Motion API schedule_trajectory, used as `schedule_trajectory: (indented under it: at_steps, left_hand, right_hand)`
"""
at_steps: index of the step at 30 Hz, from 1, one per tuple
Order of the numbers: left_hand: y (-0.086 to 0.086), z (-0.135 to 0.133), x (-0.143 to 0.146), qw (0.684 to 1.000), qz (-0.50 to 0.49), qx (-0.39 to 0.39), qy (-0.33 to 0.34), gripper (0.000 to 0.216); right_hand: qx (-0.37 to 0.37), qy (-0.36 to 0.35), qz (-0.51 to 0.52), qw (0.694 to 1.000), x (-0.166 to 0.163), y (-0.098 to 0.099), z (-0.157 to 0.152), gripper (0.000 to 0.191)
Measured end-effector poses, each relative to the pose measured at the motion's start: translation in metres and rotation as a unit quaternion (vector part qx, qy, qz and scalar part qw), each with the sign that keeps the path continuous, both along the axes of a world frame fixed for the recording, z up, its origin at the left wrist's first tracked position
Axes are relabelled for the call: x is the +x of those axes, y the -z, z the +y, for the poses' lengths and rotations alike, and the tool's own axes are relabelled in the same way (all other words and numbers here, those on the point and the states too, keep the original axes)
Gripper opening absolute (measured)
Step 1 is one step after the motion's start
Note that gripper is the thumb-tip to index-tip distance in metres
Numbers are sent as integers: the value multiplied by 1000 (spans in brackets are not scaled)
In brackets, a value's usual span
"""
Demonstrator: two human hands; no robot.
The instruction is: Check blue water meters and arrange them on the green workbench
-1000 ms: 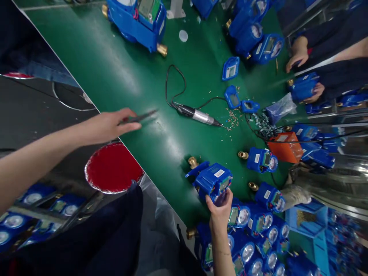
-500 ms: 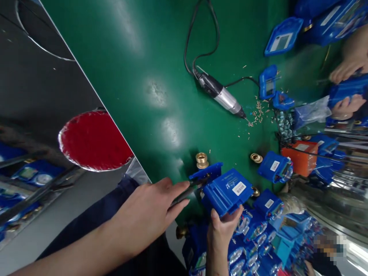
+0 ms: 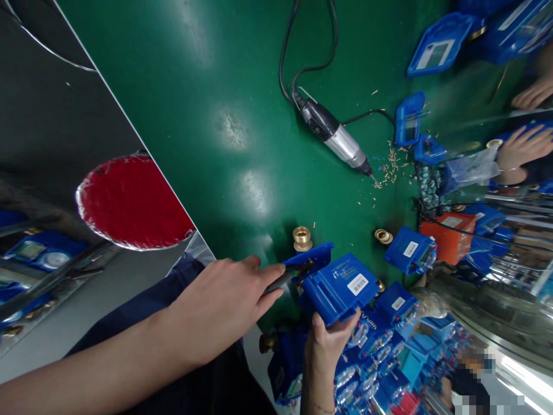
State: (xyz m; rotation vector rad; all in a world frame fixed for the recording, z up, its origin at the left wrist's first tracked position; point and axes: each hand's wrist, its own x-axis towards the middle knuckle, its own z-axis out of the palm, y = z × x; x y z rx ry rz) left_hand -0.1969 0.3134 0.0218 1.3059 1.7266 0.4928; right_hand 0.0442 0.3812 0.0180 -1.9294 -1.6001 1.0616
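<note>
My left hand [image 3: 228, 308] pinches a slim dark hand tool [image 3: 280, 279] between thumb and fingers. Its tip reaches in by a raised blue panel [image 3: 320, 257], and its exact kind is unclear. My right hand [image 3: 326, 340] grips the near edge of a blue plastic meter housing [image 3: 341, 288] with a white barcode label, tilted above the green table [image 3: 216, 190]. The panel stands at the housing's left side; whether the two are joined is hidden. A brass fitting [image 3: 302, 238] is just beyond the panel, and another bit of brass [image 3: 380, 285] shows behind the housing.
An electric screwdriver [image 3: 337, 135] lies beyond my hands near scattered small screws [image 3: 392, 167]. Several blue meters [image 3: 371, 351] crowd the right, near an orange box [image 3: 453, 236]. A co-worker's hand [image 3: 525, 147] is at the far right. A red round stool [image 3: 133, 202] stands left of the table.
The view has shifted slightly. The tool's tip now lies closer against the blue panel. My right hand keeps its hold on the meter housing. The co-worker's hands have moved at the far right.
</note>
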Motion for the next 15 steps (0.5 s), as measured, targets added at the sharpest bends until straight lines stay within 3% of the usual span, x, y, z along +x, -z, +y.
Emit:
schedule_trajectory:
  at_steps: [7,12,15]
  left_hand:
    - [4,8,-3,1000,-11,-7,12,37]
    - [-3,12,-4,998,40,-6,51,36]
    - [-9,20,-11,997,20,-22,74,32]
  right_hand:
    - [6,7,3,1000,2,2,0,93]
    - [-5,5,-17,1000,-1,-2,3,94]
    - [-6,-18,-38,999,0,-6,6,99]
